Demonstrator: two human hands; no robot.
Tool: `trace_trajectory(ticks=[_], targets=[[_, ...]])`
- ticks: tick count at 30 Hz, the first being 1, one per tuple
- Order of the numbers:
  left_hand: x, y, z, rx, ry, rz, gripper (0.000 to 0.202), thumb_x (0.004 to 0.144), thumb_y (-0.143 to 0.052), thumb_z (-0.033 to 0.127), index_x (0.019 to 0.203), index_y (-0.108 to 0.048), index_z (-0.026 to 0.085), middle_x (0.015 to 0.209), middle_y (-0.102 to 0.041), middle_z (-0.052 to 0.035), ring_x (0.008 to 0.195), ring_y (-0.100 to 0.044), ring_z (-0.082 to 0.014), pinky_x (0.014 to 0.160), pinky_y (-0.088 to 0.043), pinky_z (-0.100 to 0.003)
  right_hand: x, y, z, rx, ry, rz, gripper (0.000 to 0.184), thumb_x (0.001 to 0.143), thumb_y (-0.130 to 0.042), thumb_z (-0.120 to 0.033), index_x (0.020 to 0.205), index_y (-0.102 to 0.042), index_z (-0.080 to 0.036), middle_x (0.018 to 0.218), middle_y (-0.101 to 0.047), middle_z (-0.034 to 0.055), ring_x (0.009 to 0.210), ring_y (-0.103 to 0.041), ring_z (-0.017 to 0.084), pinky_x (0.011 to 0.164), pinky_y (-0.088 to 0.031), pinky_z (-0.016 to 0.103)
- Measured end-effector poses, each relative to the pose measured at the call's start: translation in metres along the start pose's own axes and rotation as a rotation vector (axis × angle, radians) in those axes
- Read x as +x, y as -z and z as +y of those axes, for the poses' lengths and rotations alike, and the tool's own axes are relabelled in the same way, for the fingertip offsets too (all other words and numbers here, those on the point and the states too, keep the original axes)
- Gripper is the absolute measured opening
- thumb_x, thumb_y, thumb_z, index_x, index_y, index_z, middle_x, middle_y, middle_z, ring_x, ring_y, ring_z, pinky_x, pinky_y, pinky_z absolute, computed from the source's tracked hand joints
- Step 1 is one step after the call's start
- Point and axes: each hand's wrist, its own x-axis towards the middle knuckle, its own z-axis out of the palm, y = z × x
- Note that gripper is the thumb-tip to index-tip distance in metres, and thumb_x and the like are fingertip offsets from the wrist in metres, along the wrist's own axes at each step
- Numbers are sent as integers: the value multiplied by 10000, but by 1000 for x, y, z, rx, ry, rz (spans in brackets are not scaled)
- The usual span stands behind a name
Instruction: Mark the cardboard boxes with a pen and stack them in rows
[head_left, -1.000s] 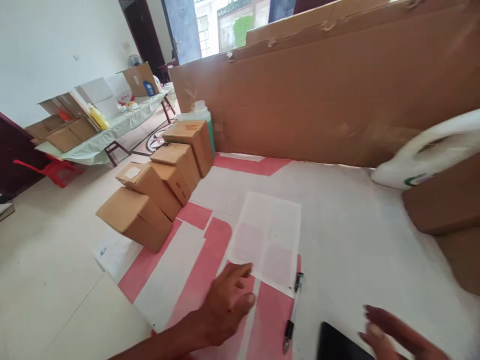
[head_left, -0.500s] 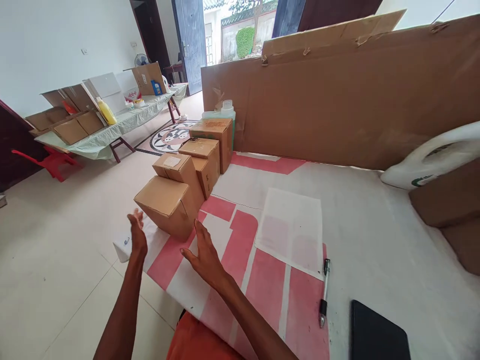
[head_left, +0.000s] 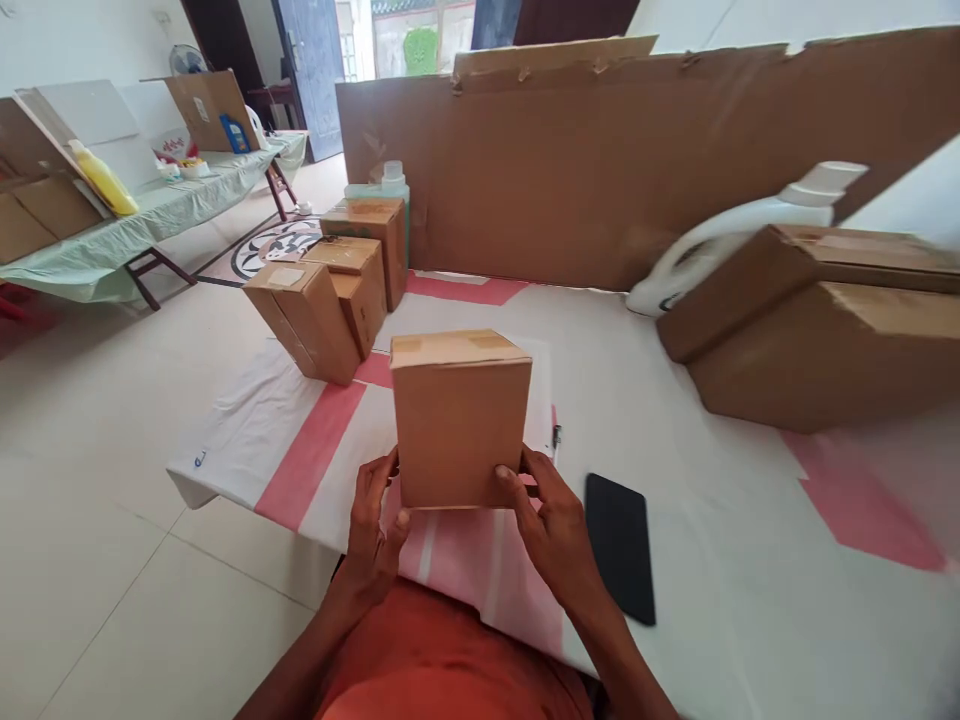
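A small sealed cardboard box (head_left: 459, 415) stands upright in front of me over the white and red sheet (head_left: 675, 440). My left hand (head_left: 375, 530) grips its lower left corner and my right hand (head_left: 551, 525) grips its lower right corner, fingers curled onto its sides. The box hides most of a white paper and a pen (head_left: 556, 436) behind it. A black phone (head_left: 621, 545) lies flat just right of my right hand.
Three small boxes (head_left: 334, 290) sit in a row at the sheet's left edge, a clear bottle (head_left: 386, 185) behind them. Larger cartons (head_left: 817, 320) and a white jug (head_left: 742, 235) stand at the right. A tall cardboard wall (head_left: 637, 160) runs behind. A table (head_left: 135, 225) stands far left.
Both hands were open and empty, reaching toward the nearest box on the left. Now they hold that box in front of me, and the view has shifted right.
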Motion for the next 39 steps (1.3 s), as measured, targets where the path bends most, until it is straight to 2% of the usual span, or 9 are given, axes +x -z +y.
trace_trajectory(ticks=[5, 10, 15, 21, 27, 30, 33, 36, 39], targets=[[15, -17, 8, 16, -46, -93, 715, 1035, -393, 637, 1621, -375, 229, 1413, -485, -158, 1341, -488, -309, 1157, -409, -537, -6, 10, 4, 46, -17, 107, 567, 1005, -474, -633, 1239, -682, -159, 1226, -704, 150, 1056, -665, 271, 864, -548, 376], [17, -12, 18, 109, -103, -86, 783, 1002, -442, 677, 1638, -351, 231, 1410, -434, -154, 1391, -415, -328, 1204, -347, -560, 0, 9, 4, 233, -74, 101, 628, 986, -502, -668, 1408, -626, -220, 1393, -680, 119, 1104, -663, 269, 898, -543, 376], [21, -13, 17, 221, -137, -141, 819, 987, -448, 703, 1658, -297, 257, 1406, -411, -156, 1376, -406, -344, 1186, -351, -596, 8, 9, 20, 327, -151, 56, 678, 1009, -407, -701, 1447, -618, -227, 1347, -706, 102, 892, -650, 228, 778, -550, 368], [28, -20, 19, 329, -241, -218, 927, 961, -561, 654, 1691, -131, 277, 1542, -334, -184, 1477, -333, -380, 1199, -323, -620, 10, 8, 30, 429, -105, 70, 612, 1026, -439, -655, 1499, -552, -284, 1475, -617, 87, 1140, -632, 250, 888, -552, 358], [38, -8, 54, 370, -330, -208, 963, 917, -687, 548, 1681, -174, 264, 1563, -370, -183, 1490, -353, -370, 1217, -334, -587, 6, 42, -6, 331, 13, 148, 492, 1004, -550, -577, 1356, -666, -255, 1224, -727, 68, 1006, -654, 231, 855, -540, 334], [43, -4, 65, 289, -377, -109, 930, 911, -701, 564, 1662, -245, 260, 1558, -423, -177, 1462, -405, -357, 1201, -380, -550, 0, 56, -28, 218, 27, 211, 646, 972, -588, -599, 1502, -541, -233, 1092, -744, 76, 976, -681, 244, 812, -559, 335], [49, -2, 64, 159, -325, -30, 907, 903, -717, 580, 1643, -291, 274, 1557, -465, -165, 1446, -443, -351, 1189, -402, -529, -14, 60, -40, 124, -2, 102, 751, 973, -567, -617, 1591, -402, -225, 904, -742, 43, 741, -686, 214, 632, -557, 307], [55, 1, 61, 7, -248, -80, 925, 880, -750, 570, 1638, -306, 281, 1551, -496, -152, 1449, -462, -350, 1213, -376, -526, -33, 62, -46, 152, -69, -20, 583, 947, -585, -649, 1326, -607, -207, 779, -733, 28, 607, -684, 203, 569, -565, 306], [57, 3, 66, -129, -206, -202, 868, 902, -696, 594, 1626, -347, 265, 1573, -483, -150, 1463, -456, -364, 1228, -356, -535, -57, 70, -56, 181, -212, -64, 515, 896, -644, -679, 1120, -638, -216, 606, -692, -2, 463, -637, 196, 491, -539, 297]])
